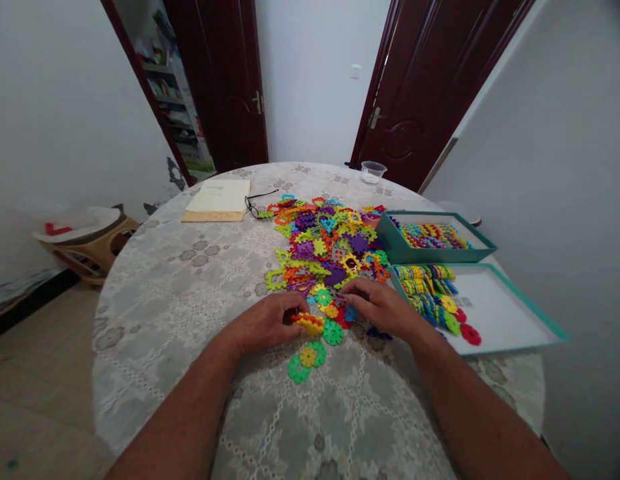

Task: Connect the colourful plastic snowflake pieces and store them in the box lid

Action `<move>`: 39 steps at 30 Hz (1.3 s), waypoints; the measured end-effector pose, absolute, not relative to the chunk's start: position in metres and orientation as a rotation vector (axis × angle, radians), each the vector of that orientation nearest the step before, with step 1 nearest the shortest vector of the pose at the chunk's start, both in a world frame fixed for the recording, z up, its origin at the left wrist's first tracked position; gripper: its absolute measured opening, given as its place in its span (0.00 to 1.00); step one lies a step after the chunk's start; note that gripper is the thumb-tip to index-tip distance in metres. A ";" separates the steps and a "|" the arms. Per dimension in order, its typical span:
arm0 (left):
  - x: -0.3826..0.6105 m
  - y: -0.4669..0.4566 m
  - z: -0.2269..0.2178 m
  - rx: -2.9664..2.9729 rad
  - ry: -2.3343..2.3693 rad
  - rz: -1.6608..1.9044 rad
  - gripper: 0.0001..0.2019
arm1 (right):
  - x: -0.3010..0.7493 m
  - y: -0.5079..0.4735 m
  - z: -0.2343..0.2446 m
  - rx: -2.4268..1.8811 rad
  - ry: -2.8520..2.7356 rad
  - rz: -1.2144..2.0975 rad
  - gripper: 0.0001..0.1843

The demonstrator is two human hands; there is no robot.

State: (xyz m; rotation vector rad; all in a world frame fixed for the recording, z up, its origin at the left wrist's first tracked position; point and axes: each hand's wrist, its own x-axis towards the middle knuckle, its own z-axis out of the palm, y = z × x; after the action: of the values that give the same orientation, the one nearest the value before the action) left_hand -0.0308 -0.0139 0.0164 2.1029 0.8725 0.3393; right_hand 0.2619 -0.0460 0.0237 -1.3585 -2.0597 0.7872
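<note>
My left hand (pixel 267 323) is closed around a short stack of yellow and orange-red plastic gear pieces (pixel 311 324), held just above the tablecloth. My right hand (pixel 385 308) reaches to the near edge of a mixed pile of colourful gear pieces (pixel 335 243). Its thumb and fingertips are curled together among the pieces; what they grip, if anything, is hidden. Between the hands lies a green gear piece (pixel 333 331). Closer to me, a yellow gear piece (pixel 308 357) rests against two green ones, the lower one (pixel 299 369) lying flat.
At the right, a teal box (pixel 435 255) holds rows of sorted pieces. Its shallow white tray (pixel 510 313) carries more rows and loose discs. Eyeglasses (pixel 252 207) and a notebook (pixel 219 196) lie at the back left. A clear plastic cup (pixel 373 172) stands at the far edge.
</note>
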 end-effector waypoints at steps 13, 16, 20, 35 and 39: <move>-0.021 -0.014 0.010 2.159 0.858 0.464 0.04 | 0.261 -0.047 0.011 -1.629 -2.335 0.378 0.14; -0.021 -0.013 0.005 2.193 0.832 0.494 0.05 | 0.257 -0.047 0.009 -1.648 -2.363 0.325 0.08; -0.020 -0.012 0.000 2.226 0.819 0.520 0.09 | 0.256 -0.045 0.006 -1.587 -2.446 0.249 0.06; -0.019 -0.012 0.001 2.264 0.819 0.508 0.10 | 0.261 -0.034 -0.019 -1.430 -2.301 0.221 0.08; -0.019 -0.012 0.003 2.273 0.816 0.506 0.10 | 0.259 -0.035 -0.017 -1.414 -2.285 0.223 0.09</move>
State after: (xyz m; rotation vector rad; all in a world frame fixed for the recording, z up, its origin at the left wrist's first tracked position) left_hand -0.0190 -0.0124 0.0027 2.2730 0.8164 0.5056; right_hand 0.2593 -0.0350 -0.0172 -1.4142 -2.2848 0.2234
